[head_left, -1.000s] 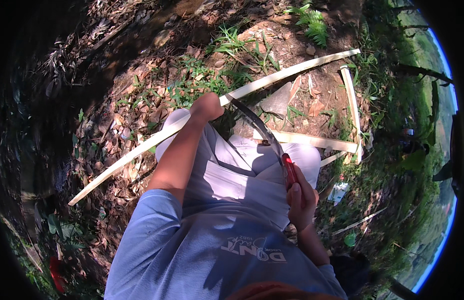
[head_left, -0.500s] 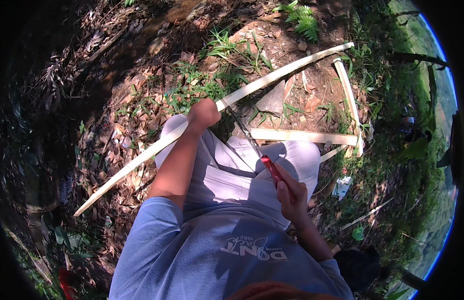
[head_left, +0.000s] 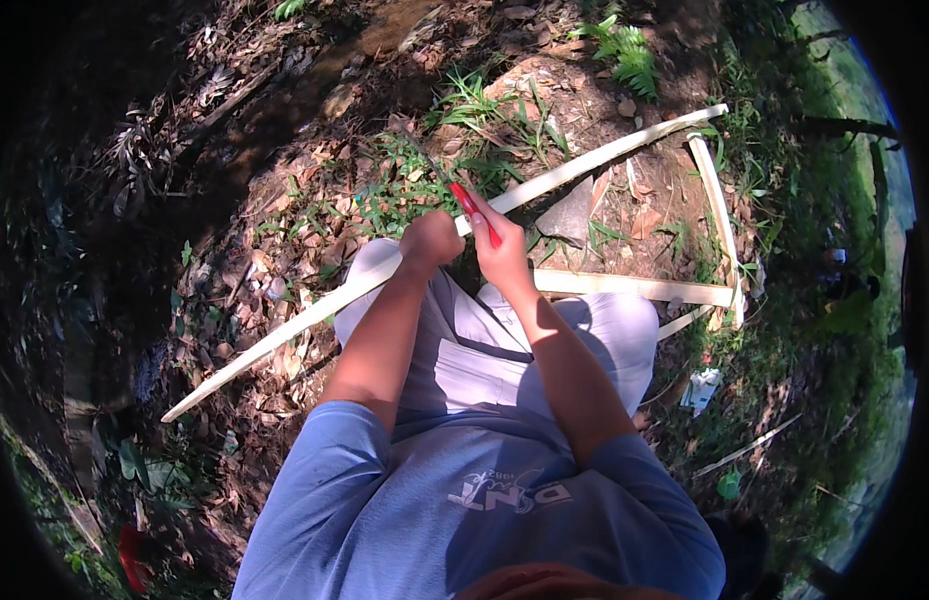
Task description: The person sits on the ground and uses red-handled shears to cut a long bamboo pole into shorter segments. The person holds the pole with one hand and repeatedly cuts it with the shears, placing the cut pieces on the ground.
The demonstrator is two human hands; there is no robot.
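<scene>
The left hand [head_left: 430, 240] grips the long pale strip [head_left: 284, 335] to steady it across the knees, while the right hand [head_left: 504, 255] clamps a red-handled knife [head_left: 476, 212] against its edge.

Single view, from a fisheye camera worn on the person's head. It looks steeply down over the blue shirt [head_left: 464, 500] and both forearms to the ground [head_left: 314, 170] in front of the person. The hands sit near the picture's middle, close to the lens; the leaf-strewn ground lies farther off. Straight edges, such as the long pale strip [head_left: 584, 165], bow toward the dark circular rim. No second view shares the scene.
</scene>
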